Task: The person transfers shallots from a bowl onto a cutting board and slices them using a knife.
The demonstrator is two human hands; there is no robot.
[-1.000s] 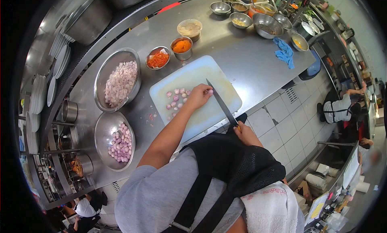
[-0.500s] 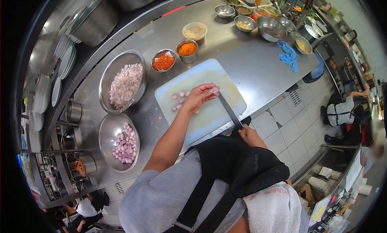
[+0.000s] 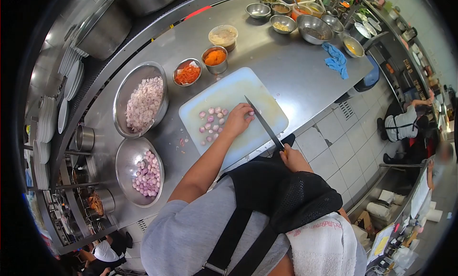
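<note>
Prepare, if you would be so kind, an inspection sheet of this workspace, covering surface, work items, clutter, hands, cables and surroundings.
Surface: steel table, with a pale cutting board on it.
Job's things: knife over the board; small purplish bulbs on the board; one bowl of similar bulbs, another bowl of chopped pieces.
Clutter: crumpled blue cloth; small scraps left of the board.
Hands: left hand appears to pinch a bulb beside the blade; right hand grips the handle.
Cables: nothing seen.
Surroundings: stacked plates, tiled floor, other people in the background.
</note>
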